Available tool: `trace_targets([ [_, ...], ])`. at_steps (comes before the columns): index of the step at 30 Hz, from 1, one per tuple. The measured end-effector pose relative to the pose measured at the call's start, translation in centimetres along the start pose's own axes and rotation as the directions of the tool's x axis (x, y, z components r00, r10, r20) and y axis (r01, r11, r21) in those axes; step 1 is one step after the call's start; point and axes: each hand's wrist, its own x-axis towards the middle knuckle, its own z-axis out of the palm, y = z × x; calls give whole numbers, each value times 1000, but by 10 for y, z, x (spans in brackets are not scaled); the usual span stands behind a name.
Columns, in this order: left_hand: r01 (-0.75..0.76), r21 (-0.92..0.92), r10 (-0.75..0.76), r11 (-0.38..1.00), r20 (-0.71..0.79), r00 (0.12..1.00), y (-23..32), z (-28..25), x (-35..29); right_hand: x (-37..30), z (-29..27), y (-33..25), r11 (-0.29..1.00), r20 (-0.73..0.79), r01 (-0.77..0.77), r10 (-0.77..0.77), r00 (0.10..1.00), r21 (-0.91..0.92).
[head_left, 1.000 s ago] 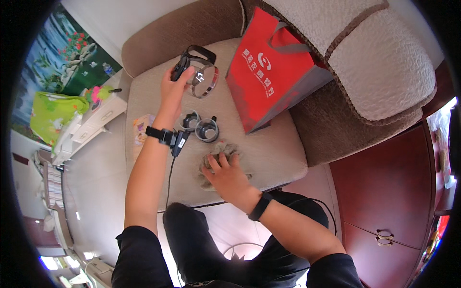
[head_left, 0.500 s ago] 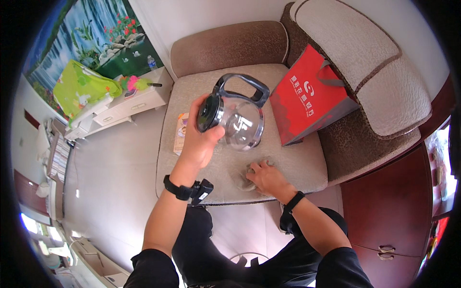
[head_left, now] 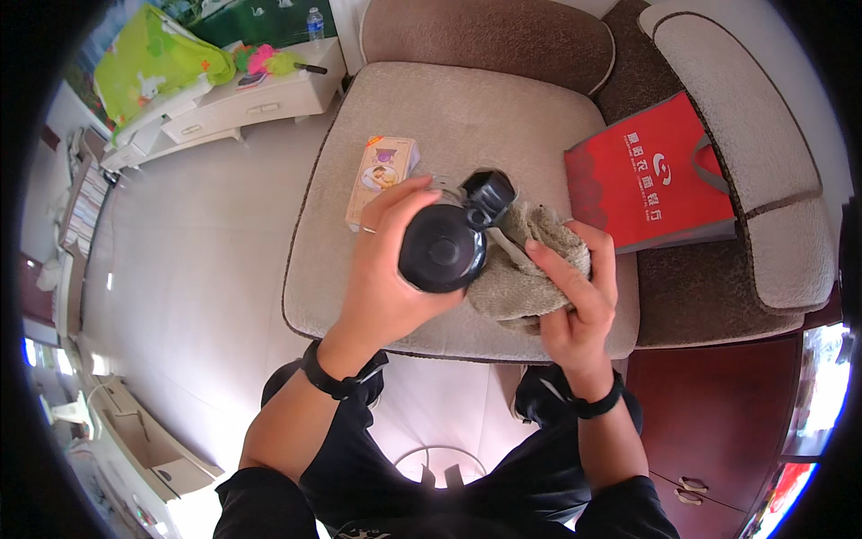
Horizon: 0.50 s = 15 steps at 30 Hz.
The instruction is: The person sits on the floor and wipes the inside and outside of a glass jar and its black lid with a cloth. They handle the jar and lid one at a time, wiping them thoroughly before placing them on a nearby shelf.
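A glass coffee pot (head_left: 442,249) with a black lid and black handle is held up over the sofa seat, its lid turned toward me. Around its lid end wraps my left hand (head_left: 386,269), thumb on the near side; the glass body is mostly hidden beneath. To the right, my right hand (head_left: 579,301) grips a bunched grey-green cloth (head_left: 530,274) that sits right beside the pot's handle. Whether the cloth presses on the glass I cannot tell.
Underneath is a beige sofa seat (head_left: 476,108) with a small printed box (head_left: 382,175) on it. A red paper bag (head_left: 628,180) leans at the right armrest (head_left: 745,144). A low white cabinet (head_left: 260,108) stands far left, and a dark red cupboard (head_left: 709,413) at the right.
The pot has turned so its lid faces me and has come lower. My right hand has lifted the cloth off the seat and brought it up to the pot.
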Motion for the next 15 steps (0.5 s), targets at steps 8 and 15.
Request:
trace_targets([
  [8,-17,279,49,960,-109,993,1,5,-11,-4,45,-20,999,67,-28,30,997,-24],
  [15,43,340,-15,940,-83,996,5,6,-20,-14,44,-31,985,155,97,-75,985,-142],
])
